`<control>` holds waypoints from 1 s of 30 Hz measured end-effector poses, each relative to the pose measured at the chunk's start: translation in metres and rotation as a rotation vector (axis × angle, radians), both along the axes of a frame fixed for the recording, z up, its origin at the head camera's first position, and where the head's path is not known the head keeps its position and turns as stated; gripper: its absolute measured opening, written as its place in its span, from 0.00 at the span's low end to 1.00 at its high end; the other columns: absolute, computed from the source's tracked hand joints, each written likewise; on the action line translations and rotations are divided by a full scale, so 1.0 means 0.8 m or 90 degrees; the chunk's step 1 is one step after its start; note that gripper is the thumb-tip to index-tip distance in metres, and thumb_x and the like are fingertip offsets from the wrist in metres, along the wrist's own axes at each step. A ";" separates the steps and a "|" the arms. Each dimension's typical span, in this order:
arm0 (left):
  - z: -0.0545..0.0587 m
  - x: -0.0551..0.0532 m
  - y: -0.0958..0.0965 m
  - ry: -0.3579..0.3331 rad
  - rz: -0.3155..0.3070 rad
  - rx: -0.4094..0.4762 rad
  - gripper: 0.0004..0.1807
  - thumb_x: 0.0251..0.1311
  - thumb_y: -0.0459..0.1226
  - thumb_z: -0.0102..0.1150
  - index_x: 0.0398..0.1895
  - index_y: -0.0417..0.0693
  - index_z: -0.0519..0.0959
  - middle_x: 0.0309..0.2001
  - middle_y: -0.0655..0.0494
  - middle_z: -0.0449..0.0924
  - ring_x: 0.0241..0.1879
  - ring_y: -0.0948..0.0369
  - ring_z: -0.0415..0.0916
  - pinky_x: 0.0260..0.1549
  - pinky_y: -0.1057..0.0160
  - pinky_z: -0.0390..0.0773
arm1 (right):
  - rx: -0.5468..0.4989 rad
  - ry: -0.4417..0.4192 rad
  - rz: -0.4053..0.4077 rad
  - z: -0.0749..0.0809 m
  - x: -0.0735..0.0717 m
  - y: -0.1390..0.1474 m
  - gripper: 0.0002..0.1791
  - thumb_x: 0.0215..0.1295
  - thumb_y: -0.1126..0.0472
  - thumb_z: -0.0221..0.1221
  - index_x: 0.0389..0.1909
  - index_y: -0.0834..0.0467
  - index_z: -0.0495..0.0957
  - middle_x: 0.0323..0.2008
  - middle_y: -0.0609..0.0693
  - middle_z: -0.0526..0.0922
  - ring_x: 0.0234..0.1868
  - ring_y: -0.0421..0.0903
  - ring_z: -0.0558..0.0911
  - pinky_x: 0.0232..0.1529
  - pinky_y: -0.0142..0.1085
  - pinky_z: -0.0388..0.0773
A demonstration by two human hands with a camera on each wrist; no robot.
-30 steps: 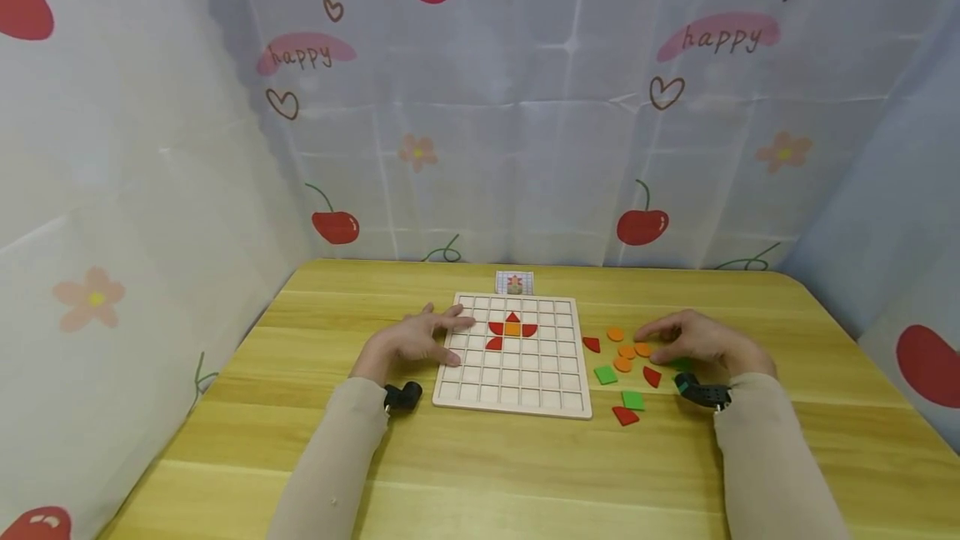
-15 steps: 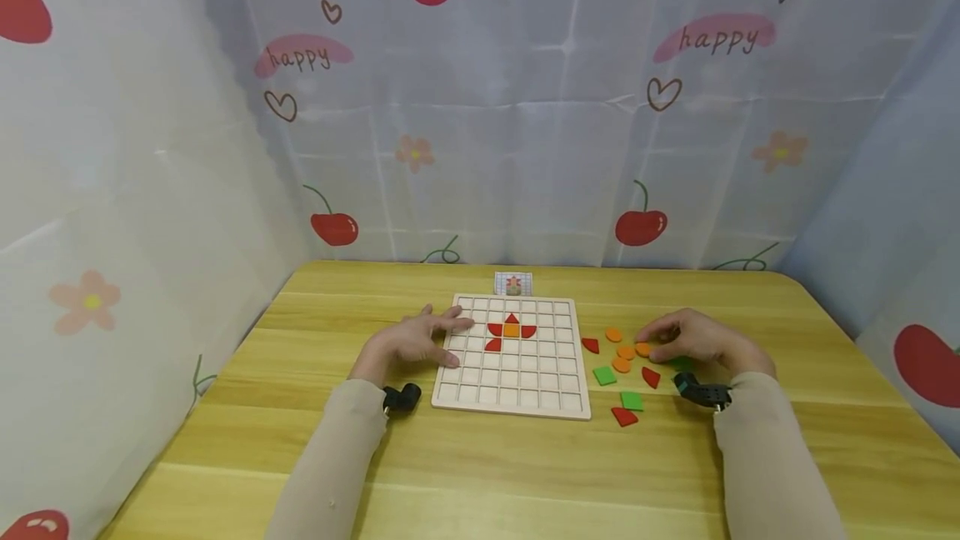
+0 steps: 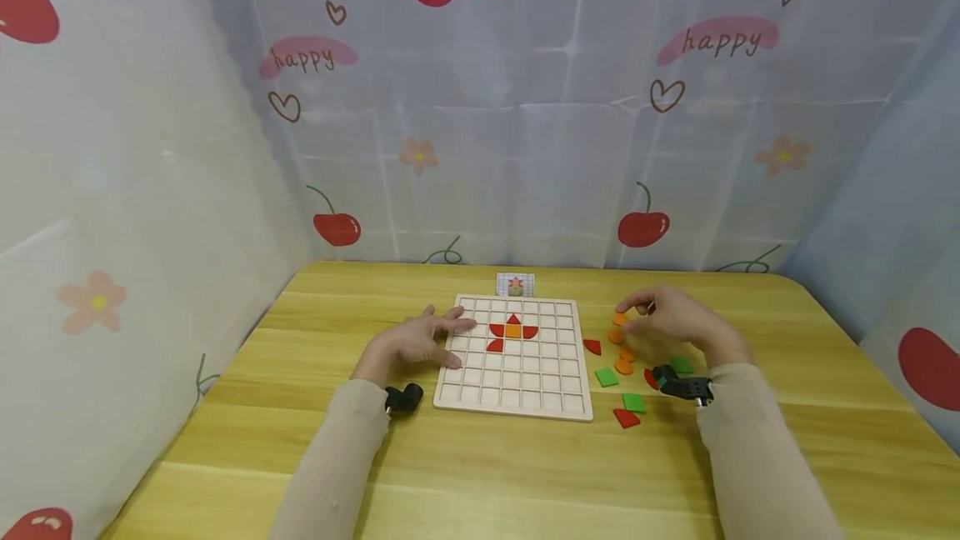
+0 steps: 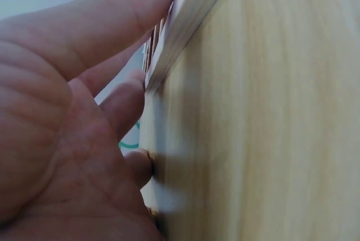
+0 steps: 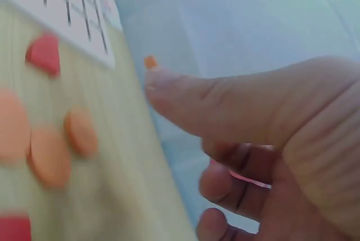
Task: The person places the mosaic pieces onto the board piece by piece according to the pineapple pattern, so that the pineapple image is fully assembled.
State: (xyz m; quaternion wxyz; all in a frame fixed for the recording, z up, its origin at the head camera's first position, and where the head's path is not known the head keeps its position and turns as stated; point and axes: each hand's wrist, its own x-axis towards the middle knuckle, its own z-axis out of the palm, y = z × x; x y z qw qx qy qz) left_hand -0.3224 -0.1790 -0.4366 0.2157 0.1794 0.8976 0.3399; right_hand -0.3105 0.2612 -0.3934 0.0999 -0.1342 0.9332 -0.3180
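A pale wooden grid board (image 3: 525,377) lies on the table. In it sit an orange square (image 3: 513,331), a red triangle (image 3: 513,319) and red quarter-circle pieces (image 3: 496,346). My left hand (image 3: 415,340) rests on the board's left edge, fingers spread; the left wrist view shows its thumb (image 4: 112,22) against the board's side. Raised over the loose pieces, my right hand (image 3: 678,323) pinches an orange disc (image 3: 620,319) between thumb and forefinger. Only a bit of that disc (image 5: 149,62) shows past the thumb in the right wrist view.
Right of the board lie orange discs (image 3: 624,367), green squares (image 3: 633,403) and red quarter-circles (image 3: 626,418). One red piece (image 3: 651,378) is partly covered by the right wrist camera (image 3: 678,383). A small pattern card (image 3: 515,284) lies behind the board. A printed curtain (image 3: 480,173) surrounds the table.
My right hand has picked up an orange disc and moved it up and left, uncovering a green square. My left hand stays on the board.
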 end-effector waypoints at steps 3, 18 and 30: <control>0.002 0.000 0.000 0.001 0.001 -0.009 0.40 0.57 0.45 0.75 0.74 0.76 0.70 0.84 0.72 0.44 0.83 0.47 0.18 0.73 0.25 0.25 | -0.012 0.013 -0.009 0.011 0.002 -0.019 0.16 0.67 0.56 0.68 0.54 0.55 0.85 0.43 0.55 0.73 0.45 0.52 0.69 0.39 0.39 0.67; 0.002 0.001 0.003 0.007 0.000 -0.018 0.40 0.57 0.46 0.75 0.74 0.77 0.70 0.84 0.71 0.44 0.84 0.46 0.21 0.73 0.25 0.28 | -0.057 0.049 -0.041 0.006 0.009 -0.126 0.15 0.64 0.56 0.71 0.51 0.53 0.87 0.37 0.52 0.72 0.40 0.49 0.69 0.33 0.38 0.66; 0.002 0.000 -0.001 0.002 0.003 -0.016 0.40 0.57 0.47 0.75 0.73 0.78 0.70 0.83 0.72 0.45 0.84 0.47 0.20 0.73 0.25 0.27 | -0.100 0.061 -0.059 -0.027 0.014 -0.187 0.14 0.61 0.57 0.72 0.47 0.54 0.88 0.27 0.49 0.67 0.29 0.46 0.66 0.31 0.37 0.61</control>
